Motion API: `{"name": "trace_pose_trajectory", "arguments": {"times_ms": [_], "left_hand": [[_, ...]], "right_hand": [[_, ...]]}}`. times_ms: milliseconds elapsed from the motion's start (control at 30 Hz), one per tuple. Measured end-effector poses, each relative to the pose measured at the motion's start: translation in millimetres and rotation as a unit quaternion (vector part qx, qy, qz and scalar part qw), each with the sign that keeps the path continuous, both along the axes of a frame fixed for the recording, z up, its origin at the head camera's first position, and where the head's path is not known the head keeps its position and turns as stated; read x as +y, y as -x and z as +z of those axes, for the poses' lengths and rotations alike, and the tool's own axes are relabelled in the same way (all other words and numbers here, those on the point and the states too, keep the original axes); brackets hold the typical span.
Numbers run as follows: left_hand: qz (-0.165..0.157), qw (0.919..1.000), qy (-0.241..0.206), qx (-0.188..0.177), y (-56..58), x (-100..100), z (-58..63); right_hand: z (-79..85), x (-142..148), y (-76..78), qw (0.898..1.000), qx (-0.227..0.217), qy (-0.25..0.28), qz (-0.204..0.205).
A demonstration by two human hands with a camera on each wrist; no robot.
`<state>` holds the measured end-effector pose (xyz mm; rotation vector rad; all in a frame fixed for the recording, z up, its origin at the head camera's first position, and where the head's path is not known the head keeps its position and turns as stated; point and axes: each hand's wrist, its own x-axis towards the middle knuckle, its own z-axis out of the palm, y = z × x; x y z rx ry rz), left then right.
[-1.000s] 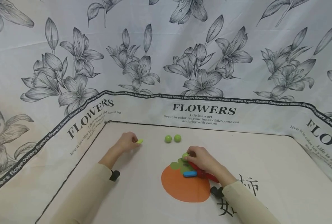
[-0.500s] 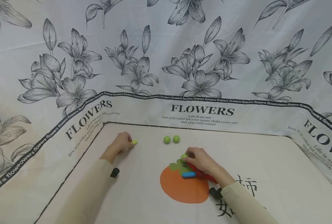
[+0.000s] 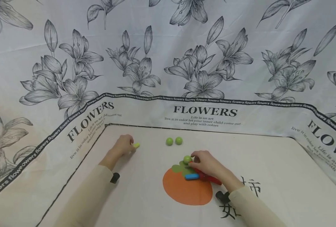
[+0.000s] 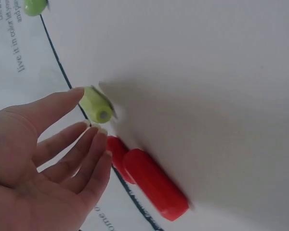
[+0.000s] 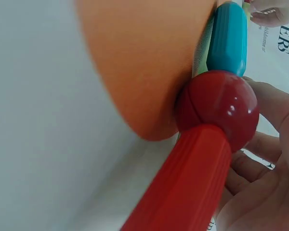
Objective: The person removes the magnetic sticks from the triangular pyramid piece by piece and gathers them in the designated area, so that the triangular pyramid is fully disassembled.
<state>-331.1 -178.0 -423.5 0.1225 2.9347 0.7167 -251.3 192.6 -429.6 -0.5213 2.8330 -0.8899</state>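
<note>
Toward the near right of the white cloth (image 3: pixel 139 189), black Chinese characters (image 3: pixel 227 210) lie partly under the right sleeve (image 3: pixel 253 205). Just beyond, beside an orange persimmon print (image 3: pixel 187 189), a red rod (image 5: pixel 183 183), a glossy red ball (image 5: pixel 219 108) and a ribbed blue rod (image 5: pixel 228 38) meet. The right hand (image 3: pixel 206 162) curls its fingers next to them and a green ball (image 3: pixel 187 159); whether it grips any, I cannot tell. Farther left, the left hand (image 3: pixel 123 145) pinches a yellow-green rod (image 4: pixel 96 105), with red rods (image 4: pixel 156 183) near its fingers. Two more green balls (image 3: pixel 174 141) sit before the lily-printed curtain (image 3: pixel 207 63).
</note>
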Motion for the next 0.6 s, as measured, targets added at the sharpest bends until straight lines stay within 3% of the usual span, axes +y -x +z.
{"name": "trace_pose_trajectory", "arguments": {"times_ms": [67, 200, 400, 467, 600], "left_hand": [[-0.018, 0.9996, 0.015, 0.018, -5.2, 4, 2.0], [-0.092, 0.9944, 0.014, 0.049, -25.1, 26, 4.7], [-0.218, 0.9754, -0.031, 0.006, -57.1, 84, -0.6], [-0.253, 0.9665, -0.045, -0.007, -62.4, 101, -3.8], [-0.289, 0.9546, -0.068, -0.021, -66.7, 126, -10.0]], "right_hand": [[0.5, 1, -2.8, 1.000, 0.001, -0.009, 0.001], [0.2, 2, -8.1, 1.000, -0.007, -0.016, 0.006], [0.2, 1, -11.6, 1.000, -0.018, -0.006, 0.006], [0.4, 1, -12.9, 1.000, -0.023, 0.001, 0.018], [1.1, 3, -16.2, 0.998, -0.029, 0.013, 0.056]]}}
